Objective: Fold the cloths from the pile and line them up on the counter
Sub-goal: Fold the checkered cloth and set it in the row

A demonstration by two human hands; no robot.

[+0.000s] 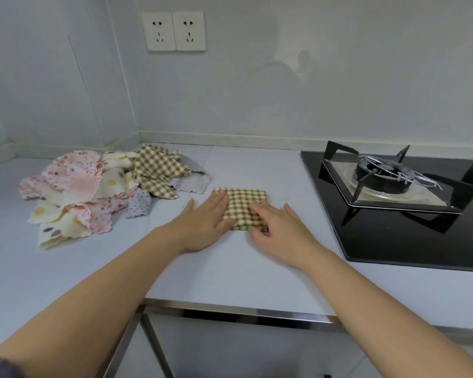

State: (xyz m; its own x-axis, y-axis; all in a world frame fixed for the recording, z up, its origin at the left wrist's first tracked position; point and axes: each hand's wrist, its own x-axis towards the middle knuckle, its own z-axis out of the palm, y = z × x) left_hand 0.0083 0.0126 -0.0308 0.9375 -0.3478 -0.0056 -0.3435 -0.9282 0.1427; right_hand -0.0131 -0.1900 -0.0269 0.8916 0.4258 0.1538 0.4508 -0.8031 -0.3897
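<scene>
A folded green-and-cream checked cloth [243, 200] lies flat on the white counter [230, 274], a little left of the hob. My left hand [205, 225] rests on its left part with straight fingers. My right hand [279, 230] lies on its near right part, fingers slightly bent on the fabric; whether they pinch the edge is unclear. A loose pile of cloths [93, 192] sits at the back left: pink flowered, cream dotted, grey, and another checked cloth [159, 167] on top.
A black glass gas hob [393, 236] with a burner and pan support [380, 175] fills the right side. Two wall sockets [175, 31] are on the back wall. The counter's metal front edge [230, 309] runs close below my forearms.
</scene>
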